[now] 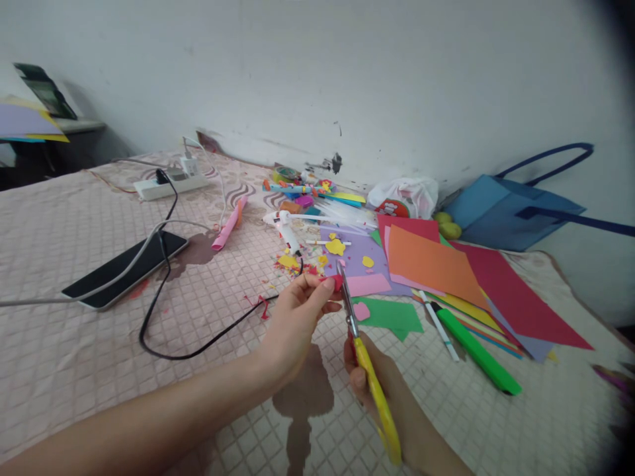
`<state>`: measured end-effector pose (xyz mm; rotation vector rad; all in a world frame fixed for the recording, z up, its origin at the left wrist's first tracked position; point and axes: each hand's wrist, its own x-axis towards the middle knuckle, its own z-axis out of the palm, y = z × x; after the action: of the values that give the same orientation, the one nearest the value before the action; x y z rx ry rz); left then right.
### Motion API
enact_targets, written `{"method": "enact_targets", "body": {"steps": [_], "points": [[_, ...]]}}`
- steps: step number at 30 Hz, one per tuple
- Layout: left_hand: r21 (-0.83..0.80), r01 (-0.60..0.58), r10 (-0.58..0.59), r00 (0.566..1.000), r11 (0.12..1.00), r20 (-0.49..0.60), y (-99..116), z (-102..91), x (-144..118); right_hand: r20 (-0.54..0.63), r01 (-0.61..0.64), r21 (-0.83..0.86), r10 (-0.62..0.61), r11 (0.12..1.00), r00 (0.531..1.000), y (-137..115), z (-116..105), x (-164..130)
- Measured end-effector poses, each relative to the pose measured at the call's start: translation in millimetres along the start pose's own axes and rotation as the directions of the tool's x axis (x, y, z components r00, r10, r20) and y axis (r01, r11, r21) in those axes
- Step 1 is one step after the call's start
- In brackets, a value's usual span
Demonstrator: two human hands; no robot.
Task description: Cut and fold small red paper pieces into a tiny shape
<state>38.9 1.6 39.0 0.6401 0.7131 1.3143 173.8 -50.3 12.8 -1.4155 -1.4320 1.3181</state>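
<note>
Between the thumb and fingers of my left hand [300,307] is a small piece of red paper [338,283]. My right hand [374,367] grips a pair of scissors [366,360] with yellow handles. Their metal blades point away from me and lie against the right edge of the red piece. Just beyond my hands, yellow cut-out shapes [336,246] rest on a purple sheet [354,256]. Close by the blades a pink cut-out [362,311] lies on green paper [391,316]. Red paper scraps [262,305] are left of my left hand.
A white glue gun [284,228] lies behind my hands, its black cord [208,354] looping left past a dark tablet-like slab [129,268]. Colored sheets [431,261], a green cutter-like tool [479,350] and a blue bag [510,205] are at right. A power strip [171,185] sits at back left.
</note>
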Motion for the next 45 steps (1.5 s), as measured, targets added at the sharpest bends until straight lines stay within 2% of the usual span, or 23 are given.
{"method": "enact_targets", "body": {"steps": [4,12,22,30,37,45], "points": [[-0.008,0.004,-0.004,1.000,1.000,0.002,0,0.1,0,0.002,-0.030,0.012,0.030,0.999,1.000,-4,0,0],[-0.008,0.005,-0.005,1.000,1.000,0.001,1,0.6,-1,-0.003,-0.005,0.019,0.005,1.000,1.000,-4,3,-2],[-0.006,0.002,-0.002,1.000,1.000,0.019,1,-1.4,1,0.058,-0.023,-0.089,0.028,0.996,0.998,10,-6,-3],[-0.024,0.017,-0.017,1.000,1.000,-0.002,4,0.5,0,0.066,-0.024,-0.177,0.036,0.984,0.997,0,-5,-4],[-0.039,0.002,-0.002,1.000,0.999,-0.006,4,-0.7,2,0.069,-0.120,-0.089,0.126,0.989,0.990,-3,-3,-4],[-0.032,-0.011,0.011,1.000,0.999,-0.010,4,-0.9,2,0.087,-0.134,-0.070,0.140,0.989,0.986,-6,-3,-6]]}}
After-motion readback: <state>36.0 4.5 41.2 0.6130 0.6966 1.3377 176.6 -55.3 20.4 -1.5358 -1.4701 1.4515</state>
